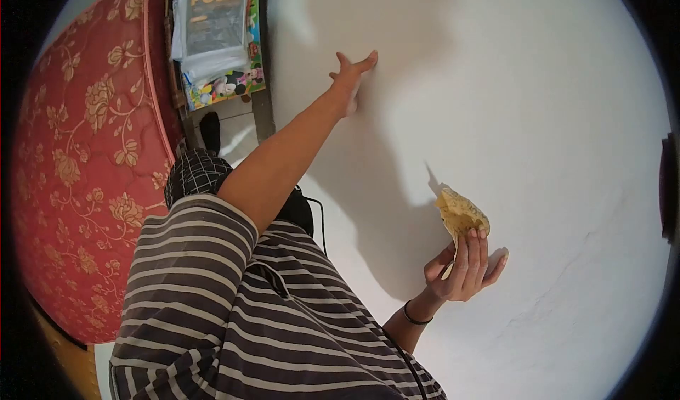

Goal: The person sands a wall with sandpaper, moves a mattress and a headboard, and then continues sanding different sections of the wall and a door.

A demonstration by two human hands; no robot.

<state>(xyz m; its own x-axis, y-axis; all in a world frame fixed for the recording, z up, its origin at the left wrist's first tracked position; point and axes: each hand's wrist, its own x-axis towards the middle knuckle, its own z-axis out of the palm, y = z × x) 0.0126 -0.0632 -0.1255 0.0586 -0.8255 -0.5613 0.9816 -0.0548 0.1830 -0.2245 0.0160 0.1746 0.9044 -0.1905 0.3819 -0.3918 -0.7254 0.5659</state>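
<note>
My left hand [350, 81] reaches out across the white wall-like surface [552, 116], its fingers apart and nothing in them. Fingertips of this hand are right at the surface, and its palm is partly turned away. Lower down, my right hand [464, 267], with a dark band at the wrist, is closed around a crumpled yellowish cloth [462, 212] with a mottled grey edge. The cloth sticks up past the fingers, close over the white surface. A thin dark pointed streak shows just above it.
A red flowered mattress [85, 152] stands along the left. Beside it, papers in a plastic sleeve marked POLRI [216, 21] lie on a colourful cartoon-printed board [227, 88]. A dark foot [210, 131] shows on floor tiles. A dark object [668, 187] sits at the right edge.
</note>
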